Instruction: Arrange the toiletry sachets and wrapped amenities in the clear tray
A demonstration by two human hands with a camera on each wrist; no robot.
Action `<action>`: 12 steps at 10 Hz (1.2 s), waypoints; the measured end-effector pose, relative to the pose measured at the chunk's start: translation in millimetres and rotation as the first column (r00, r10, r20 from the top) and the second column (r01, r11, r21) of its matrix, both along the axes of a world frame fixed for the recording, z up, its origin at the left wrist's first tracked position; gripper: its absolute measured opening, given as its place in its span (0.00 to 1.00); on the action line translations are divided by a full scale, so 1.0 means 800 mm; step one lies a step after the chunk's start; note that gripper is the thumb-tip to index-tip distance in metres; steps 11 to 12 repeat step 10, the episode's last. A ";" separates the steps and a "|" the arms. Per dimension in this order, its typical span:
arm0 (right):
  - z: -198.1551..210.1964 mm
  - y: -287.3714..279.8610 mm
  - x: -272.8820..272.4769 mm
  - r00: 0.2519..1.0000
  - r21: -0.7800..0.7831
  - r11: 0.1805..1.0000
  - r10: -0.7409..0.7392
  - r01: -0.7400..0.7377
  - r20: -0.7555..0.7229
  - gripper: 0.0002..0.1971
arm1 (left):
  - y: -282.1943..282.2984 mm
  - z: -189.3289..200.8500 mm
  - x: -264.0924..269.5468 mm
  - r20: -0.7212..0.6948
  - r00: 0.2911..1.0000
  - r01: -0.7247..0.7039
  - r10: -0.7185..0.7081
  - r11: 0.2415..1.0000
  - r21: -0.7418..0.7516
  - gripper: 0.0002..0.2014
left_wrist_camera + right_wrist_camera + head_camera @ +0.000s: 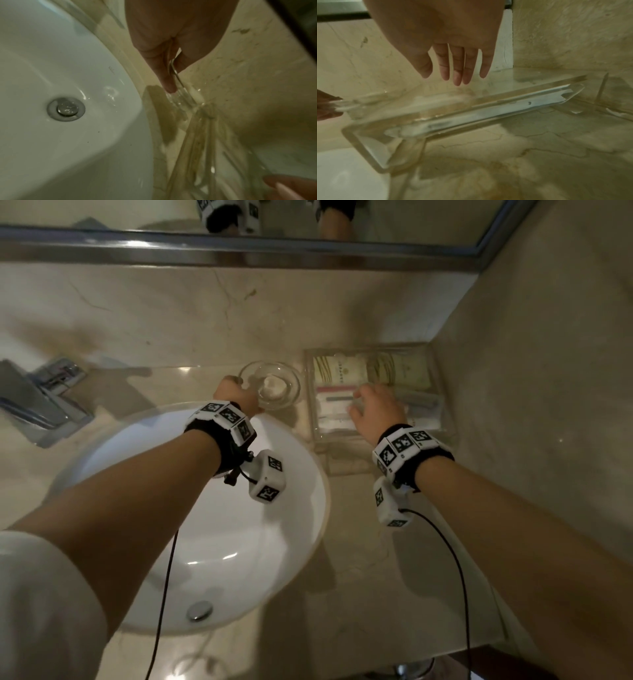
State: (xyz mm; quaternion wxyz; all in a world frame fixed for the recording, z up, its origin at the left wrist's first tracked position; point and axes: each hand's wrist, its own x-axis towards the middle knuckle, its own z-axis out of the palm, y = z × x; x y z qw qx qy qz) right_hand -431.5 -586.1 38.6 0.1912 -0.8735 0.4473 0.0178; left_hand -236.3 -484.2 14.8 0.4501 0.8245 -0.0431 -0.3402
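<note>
1. Rightward on the marble counter [394, 559] sat the clear tray [310, 392], holding two cream sachets [339, 369] far and white wrapped amenities [334, 409] near; their print was unreadable.
2. Only the left wrist view showed the left hand [164, 54] pinching the glass dish [270, 385] rim.
3. The right hand [453, 54] hovered over the tray, fingers straight, slightly apart.

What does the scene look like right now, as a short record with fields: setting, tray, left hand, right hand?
setting: marble counter with white sink
tray: clear tray right of the sink, holding cream sachets and wrapped amenities
left hand: left hand pinches the rim of a glass dish
right hand: right hand open over the tray, fingers straight, holding nothing
</note>
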 end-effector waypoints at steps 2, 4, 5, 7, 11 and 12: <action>0.020 0.012 0.012 0.988 0.076 0.991 -0.116 0.109 0.099 0.14 | -0.007 0.042 -0.013 0.039 0.999 0.029 -0.024 0.988 -0.152 0.22; 0.032 0.003 -0.018 0.980 0.156 0.973 -0.181 0.167 0.082 0.17 | -0.042 0.058 -0.055 0.025 0.987 0.162 -0.160 0.972 -0.172 0.22; 0.034 -0.010 -0.054 0.978 0.150 0.968 -0.207 0.199 0.037 0.17 | -0.063 0.051 -0.083 -0.030 0.981 0.183 -0.191 0.969 -0.163 0.23; 0.026 -0.021 -0.115 0.968 0.115 0.961 -0.253 0.251 -0.002 0.16 | -0.101 0.029 -0.120 -0.063 0.963 0.253 -0.262 0.959 -0.126 0.27; 0.017 -0.031 -0.149 0.958 0.150 0.950 -0.283 0.272 0.054 0.20 | -0.134 0.002 -0.124 0.018 0.944 0.331 -0.331 0.938 -0.101 0.29; 0.017 -0.031 -0.149 0.958 0.150 0.950 -0.283 0.272 0.054 0.20 | -0.134 0.002 -0.124 0.018 0.944 0.331 -0.331 0.938 -0.101 0.29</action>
